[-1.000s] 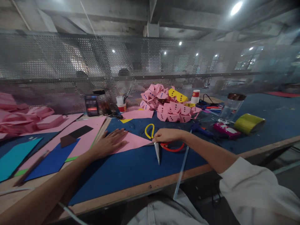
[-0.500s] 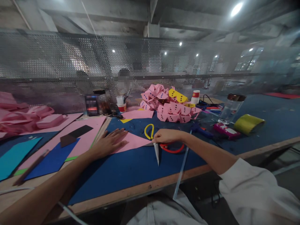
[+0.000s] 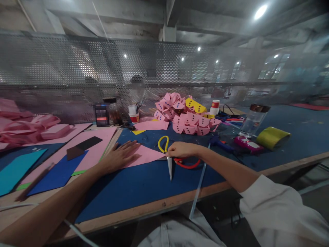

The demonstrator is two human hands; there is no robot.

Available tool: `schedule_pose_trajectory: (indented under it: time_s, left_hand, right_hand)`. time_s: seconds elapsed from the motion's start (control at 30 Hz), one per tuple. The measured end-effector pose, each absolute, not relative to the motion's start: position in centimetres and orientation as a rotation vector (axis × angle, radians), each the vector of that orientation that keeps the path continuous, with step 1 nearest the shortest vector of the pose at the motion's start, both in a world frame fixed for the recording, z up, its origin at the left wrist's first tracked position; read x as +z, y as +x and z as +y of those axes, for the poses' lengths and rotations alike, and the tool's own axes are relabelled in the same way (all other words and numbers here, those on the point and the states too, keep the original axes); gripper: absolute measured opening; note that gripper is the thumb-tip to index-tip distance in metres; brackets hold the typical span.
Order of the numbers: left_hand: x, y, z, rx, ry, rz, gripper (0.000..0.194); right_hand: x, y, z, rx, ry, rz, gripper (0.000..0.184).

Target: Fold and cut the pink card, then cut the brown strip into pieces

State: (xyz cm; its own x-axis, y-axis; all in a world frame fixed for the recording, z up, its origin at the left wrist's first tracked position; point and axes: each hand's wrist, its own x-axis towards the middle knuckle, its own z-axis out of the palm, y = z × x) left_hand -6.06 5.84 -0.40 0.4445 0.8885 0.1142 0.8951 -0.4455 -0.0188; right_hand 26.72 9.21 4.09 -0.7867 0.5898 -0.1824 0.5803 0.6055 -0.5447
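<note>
My left hand (image 3: 121,157) flat on the pink paper (image 3: 146,156), my right hand (image 3: 183,150) gripping scissors (image 3: 169,169) at its tip

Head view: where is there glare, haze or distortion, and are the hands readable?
In the head view, the lamp at upper right is blown out; the mesh in that view fades into haze toward the right; the head view's lower corners look stretched; in the head view, the left hand, right hand and scissors read clearly enough.
</note>
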Motion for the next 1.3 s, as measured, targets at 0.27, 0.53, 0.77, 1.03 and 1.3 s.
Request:
schedule_pose_trajectory:
  time_s: [0.27,0.53,0.77,1.03,1.3]
  left_hand:
    - [-0.8,-6.3,6.0,-0.127,-2.577,-1.591,0.060]
    - [-0.8,-6.4,6.1,-0.116,-2.573,-1.575,0.059]
    - [-1.1,-6.6,6.3,-0.096,-2.559,-1.582,0.060]
    - [-0.3,-7.9,6.2,-0.194,-2.626,-1.522,0.055]
    - [1.1,-7.8,5.0,-0.046,-2.691,-1.737,0.069]
  right_hand:
    - [4.0,26.8,9.2,0.993,-1.012,-2.789,0.041]
    - [3.9,26.6,9.1,0.958,-1.038,-2.790,0.041]
    - [4.1,26.8,9.0,0.993,-1.018,-2.782,0.041]
    - [4.2,26.8,8.9,0.949,-0.995,-2.806,0.040]
    - [4.4,26.7,8.9,0.919,-1.038,-2.818,0.039]
